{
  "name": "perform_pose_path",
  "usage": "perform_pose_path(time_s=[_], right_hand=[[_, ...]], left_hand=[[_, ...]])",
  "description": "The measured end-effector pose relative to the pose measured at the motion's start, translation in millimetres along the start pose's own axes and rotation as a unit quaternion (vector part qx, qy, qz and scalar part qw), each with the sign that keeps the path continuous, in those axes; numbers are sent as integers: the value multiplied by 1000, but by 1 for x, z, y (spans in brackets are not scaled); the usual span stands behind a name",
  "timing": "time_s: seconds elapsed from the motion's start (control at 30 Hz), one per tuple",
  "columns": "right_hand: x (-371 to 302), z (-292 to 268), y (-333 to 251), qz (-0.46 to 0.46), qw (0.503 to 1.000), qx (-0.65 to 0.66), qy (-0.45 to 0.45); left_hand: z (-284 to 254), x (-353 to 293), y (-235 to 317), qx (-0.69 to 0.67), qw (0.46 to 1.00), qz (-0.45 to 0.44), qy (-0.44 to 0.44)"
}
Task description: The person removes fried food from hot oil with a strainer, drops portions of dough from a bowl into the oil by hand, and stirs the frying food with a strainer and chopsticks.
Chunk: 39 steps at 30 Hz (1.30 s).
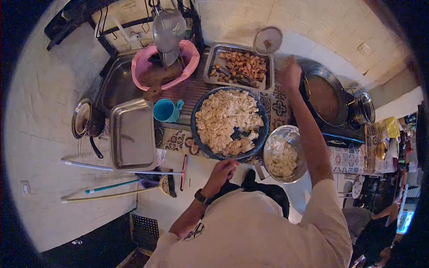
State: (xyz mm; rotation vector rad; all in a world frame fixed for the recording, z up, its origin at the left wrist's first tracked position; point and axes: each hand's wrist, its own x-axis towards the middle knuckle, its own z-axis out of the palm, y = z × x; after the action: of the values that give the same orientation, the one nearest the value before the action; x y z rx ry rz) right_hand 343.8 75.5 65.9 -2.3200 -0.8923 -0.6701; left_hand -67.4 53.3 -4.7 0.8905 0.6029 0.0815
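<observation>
R hand [292, 73] is in the narrow gap btwn steel tray [209, 67] of browned pcs & dark wok [343, 98]. Blue tub [265, 118] of pale coated pcs [223, 116] sits front-centre, steel bowl [301, 157] w/ more just to its R. L hand [223, 174] is at tub's near rim; some room twd L, over floor. R forearm overlaps bowl's edge; R fingers blurred, wok's contents dim. R grip: can't tell, nor if holding anything. L fingers curled in, narrow; contact w/ rim unclear.
</observation>
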Motion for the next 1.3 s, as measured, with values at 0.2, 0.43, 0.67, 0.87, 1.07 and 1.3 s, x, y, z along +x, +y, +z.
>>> perform_pose_path(time_s=[0.2,0.43,0.67,0.87,1.07,1.3], right_hand=[[-30,-67,66,-234,942,-228,74],[-90,-195,53,355,806,455,131],[-183,-273,118,383,798,400,238],[-253,-278,168,328,883,228,248],[-221,-258,164,194,958,-185,106],[-196,-252,182,231,954,-74,178]], left_hand=[[3,11,-4,35,998,-1,-46],[18,20,2,96,990,1,-105],[29,25,-1,94,983,-55,-147],[38,32,-13,139,971,-88,-172],[41,34,-22,139,971,-76,-177],[69,28,-15,191,972,-63,-123]])
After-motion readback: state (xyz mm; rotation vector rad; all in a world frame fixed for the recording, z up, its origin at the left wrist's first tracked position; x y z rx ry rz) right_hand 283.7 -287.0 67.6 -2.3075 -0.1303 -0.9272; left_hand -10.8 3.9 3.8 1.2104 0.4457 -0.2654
